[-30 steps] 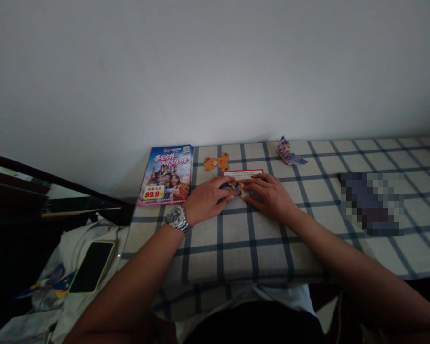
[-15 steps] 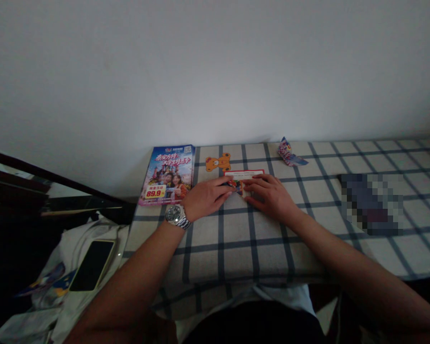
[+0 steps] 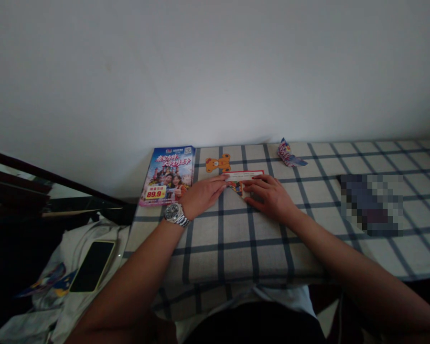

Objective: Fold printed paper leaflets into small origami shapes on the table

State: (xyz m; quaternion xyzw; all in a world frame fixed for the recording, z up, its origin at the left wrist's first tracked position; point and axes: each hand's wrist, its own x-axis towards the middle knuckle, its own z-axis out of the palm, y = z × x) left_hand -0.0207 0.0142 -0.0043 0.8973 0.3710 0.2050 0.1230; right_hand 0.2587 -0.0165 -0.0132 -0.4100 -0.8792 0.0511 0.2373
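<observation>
A small folded paper with a red border (image 3: 244,176) lies on the checked tablecloth (image 3: 236,234) near the wall. My left hand (image 3: 200,195), with a metal watch on its wrist, lies flat with fingers stretched out, the fingertips pressing the paper's left end. My right hand (image 3: 268,195) rests on the paper's right part, fingers pressed down flat on it. The coloured lower part of the paper is mostly hidden between the two hands.
A colourful leaflet (image 3: 168,175) lies left of my hands. An orange bear cut-out (image 3: 218,163) sits behind them, and a folded coloured paper piece (image 3: 287,154) lies to the right. A phone (image 3: 92,272) rests on white cloth at the lower left. A blurred dark patch (image 3: 372,203) is at right.
My left hand has slid up and to the right along the paper and flattened its fingers. The right hand has hardly moved.
</observation>
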